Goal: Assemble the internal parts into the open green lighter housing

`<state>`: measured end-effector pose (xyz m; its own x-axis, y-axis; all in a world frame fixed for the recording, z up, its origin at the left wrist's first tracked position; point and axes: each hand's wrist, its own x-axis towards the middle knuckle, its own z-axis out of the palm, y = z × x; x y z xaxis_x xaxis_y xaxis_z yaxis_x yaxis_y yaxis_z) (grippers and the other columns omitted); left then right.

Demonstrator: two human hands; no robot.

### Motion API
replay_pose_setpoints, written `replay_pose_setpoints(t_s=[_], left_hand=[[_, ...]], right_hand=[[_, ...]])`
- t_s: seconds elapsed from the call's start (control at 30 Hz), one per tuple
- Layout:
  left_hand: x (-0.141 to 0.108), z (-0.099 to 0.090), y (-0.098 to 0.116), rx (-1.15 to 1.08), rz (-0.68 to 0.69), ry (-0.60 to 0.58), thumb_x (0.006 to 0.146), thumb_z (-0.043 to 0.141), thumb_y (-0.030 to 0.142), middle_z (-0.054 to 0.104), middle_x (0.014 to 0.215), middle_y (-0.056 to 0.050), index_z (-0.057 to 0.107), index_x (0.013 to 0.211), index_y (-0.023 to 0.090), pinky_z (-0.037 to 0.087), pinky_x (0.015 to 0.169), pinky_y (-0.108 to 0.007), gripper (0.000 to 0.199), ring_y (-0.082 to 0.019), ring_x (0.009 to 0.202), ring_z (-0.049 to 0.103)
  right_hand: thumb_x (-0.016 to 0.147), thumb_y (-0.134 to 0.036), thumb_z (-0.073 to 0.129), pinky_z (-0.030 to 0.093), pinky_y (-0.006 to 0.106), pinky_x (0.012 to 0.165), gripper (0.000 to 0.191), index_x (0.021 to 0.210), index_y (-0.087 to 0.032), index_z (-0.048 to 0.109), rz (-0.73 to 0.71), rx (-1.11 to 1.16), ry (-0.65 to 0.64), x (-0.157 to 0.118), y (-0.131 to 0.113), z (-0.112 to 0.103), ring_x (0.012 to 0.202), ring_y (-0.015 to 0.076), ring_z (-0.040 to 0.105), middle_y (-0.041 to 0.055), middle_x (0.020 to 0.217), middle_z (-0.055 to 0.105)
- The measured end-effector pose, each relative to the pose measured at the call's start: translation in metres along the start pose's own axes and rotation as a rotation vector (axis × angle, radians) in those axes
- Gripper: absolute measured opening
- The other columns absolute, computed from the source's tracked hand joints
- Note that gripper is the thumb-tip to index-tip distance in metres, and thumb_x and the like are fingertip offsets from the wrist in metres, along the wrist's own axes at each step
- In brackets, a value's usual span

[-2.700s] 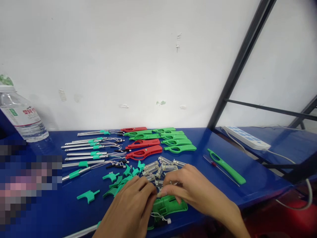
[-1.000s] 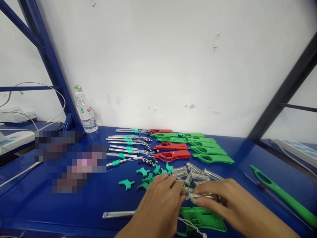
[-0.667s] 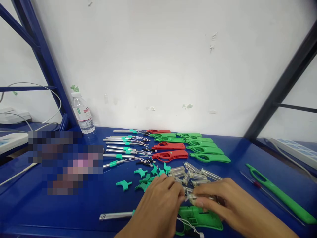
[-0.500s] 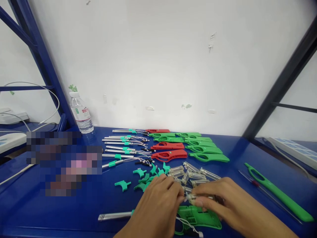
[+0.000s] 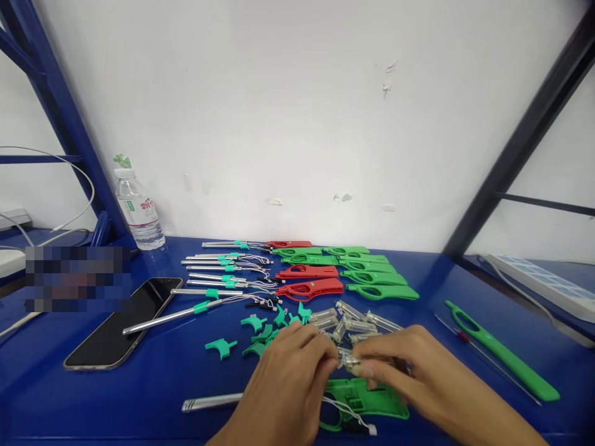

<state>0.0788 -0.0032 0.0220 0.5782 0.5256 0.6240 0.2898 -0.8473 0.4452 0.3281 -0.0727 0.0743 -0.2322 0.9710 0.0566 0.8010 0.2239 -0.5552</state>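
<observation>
My right hand [image 5: 400,365] grips a small clear lighter fuel tank [image 5: 348,358] between thumb and fingers. At the tank's left end, the closed fingertips of my left hand [image 5: 297,365] pinch its tip; the exact spot they hold is partly hidden. Beneath both hands lies an open green lighter handle shell [image 5: 379,399] with white wires and a black part. A silver lighter tube [image 5: 211,402] sticks out left of my left wrist. More clear fuel tanks [image 5: 357,325] lie piled just beyond my fingers, beside several teal triggers [image 5: 222,348].
Rows of silver tubes with wires [image 5: 216,267], red handle shells [image 5: 309,288] and green handle shells [image 5: 383,292] fill the back. A phone [image 5: 118,328] and water bottle [image 5: 138,210] are left. A long green handle piece [image 5: 506,356] lies right, beside a thin metal rod [image 5: 493,362].
The view has shifted slightly, so things on the table sit a little further left. Both hands stay together at the fuel tank, with only slight finger movement.
</observation>
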Motion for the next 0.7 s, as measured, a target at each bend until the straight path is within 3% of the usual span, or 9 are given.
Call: replay_pose_setpoints(t_s=[0.23,0.4,0.57,0.7], left_hand=[[-0.0001,-0.0001,0.0022,0.009,-0.008,-0.01,0.115,0.066,0.006,0.085,0.099,0.002,0.076,0.104,0.026,0.06,0.079,-0.03,0.025,-0.02,0.089,0.08],[0.0003,-0.001,-0.001,0.07,0.018,-0.025,0.114,0.069,0.006,0.087,0.1,0.003,0.077,0.104,0.026,0.062,0.084,-0.034,0.025,-0.021,0.09,0.082],[-0.0002,-0.0022,-0.0008,0.171,0.056,-0.077,0.114,0.069,0.007,0.088,0.102,0.002,0.079,0.105,0.027,0.063,0.084,-0.037,0.025,-0.024,0.091,0.083],[-0.0058,-0.0068,0.0019,0.242,0.068,-0.087,0.115,0.062,0.01,0.089,0.108,0.0,0.081,0.112,0.028,0.069,0.089,-0.042,0.027,-0.027,0.096,0.087]], right_hand=[[0.127,-0.066,0.065,0.051,0.03,0.075,0.055,0.098,-0.03,0.094,-0.013,0.024,0.006,-0.0004,-0.0005,-0.0022,0.08,0.023,0.075,-0.0004,0.082,0.083],[0.127,-0.061,0.068,0.049,0.031,0.079,0.051,0.095,-0.029,0.092,0.047,0.014,-0.021,-0.0022,-0.0018,-0.0009,0.083,0.022,0.074,-0.001,0.089,0.087],[0.126,-0.061,0.069,0.049,0.031,0.082,0.045,0.106,-0.031,0.096,0.072,0.012,-0.012,-0.0036,-0.0016,0.0013,0.086,0.0228,0.077,-0.0013,0.096,0.092],[0.123,-0.058,0.076,0.051,0.032,0.089,0.029,0.125,-0.038,0.097,0.114,0.007,0.035,-0.0049,-0.002,0.0001,0.099,0.0258,0.081,-0.0027,0.114,0.096]])
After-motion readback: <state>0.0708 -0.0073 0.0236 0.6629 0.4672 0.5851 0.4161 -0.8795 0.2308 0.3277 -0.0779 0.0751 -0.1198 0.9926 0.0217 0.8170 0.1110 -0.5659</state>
